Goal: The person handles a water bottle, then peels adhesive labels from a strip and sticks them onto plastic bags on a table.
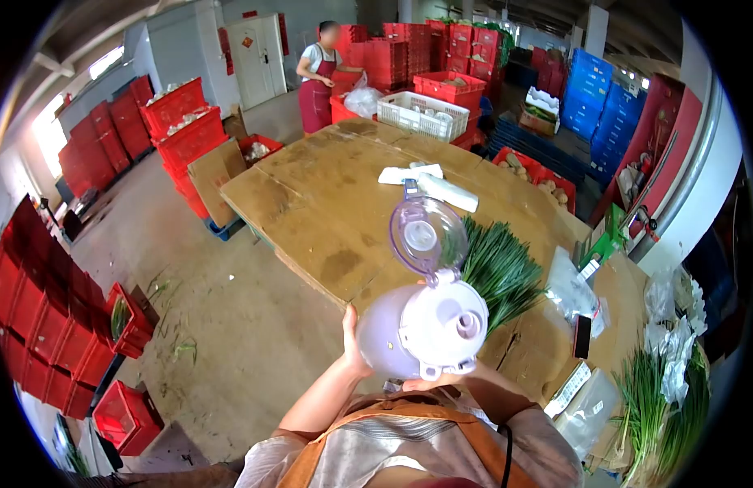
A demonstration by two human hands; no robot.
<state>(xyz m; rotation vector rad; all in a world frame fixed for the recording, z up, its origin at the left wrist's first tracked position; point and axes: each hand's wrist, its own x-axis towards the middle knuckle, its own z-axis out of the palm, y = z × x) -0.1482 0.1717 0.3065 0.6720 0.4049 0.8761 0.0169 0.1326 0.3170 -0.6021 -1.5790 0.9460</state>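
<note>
A large pale purple water bottle [380,333] is close in front of my chest, its spout side tilted toward me. Its clear round flip cap [426,236] stands swung open on the far side, and the spout shows. My left hand [353,342] wraps the bottle's left side. Under the lid's near edge, my right hand [435,381] supports the bottle, most of its fingers hidden. Behind the bottle lies a bundle of green chives or scallions [500,270] on the table [311,220]. White rolls of plastic or paper [445,192] lie farther back.
A black phone [582,337], plastic bags [567,285] and more green bundles [646,398] are to the right. Beyond the table's far end, a person in a red apron [315,98] stands near a white crate [423,116]. Red crates [189,138] are stacked at left.
</note>
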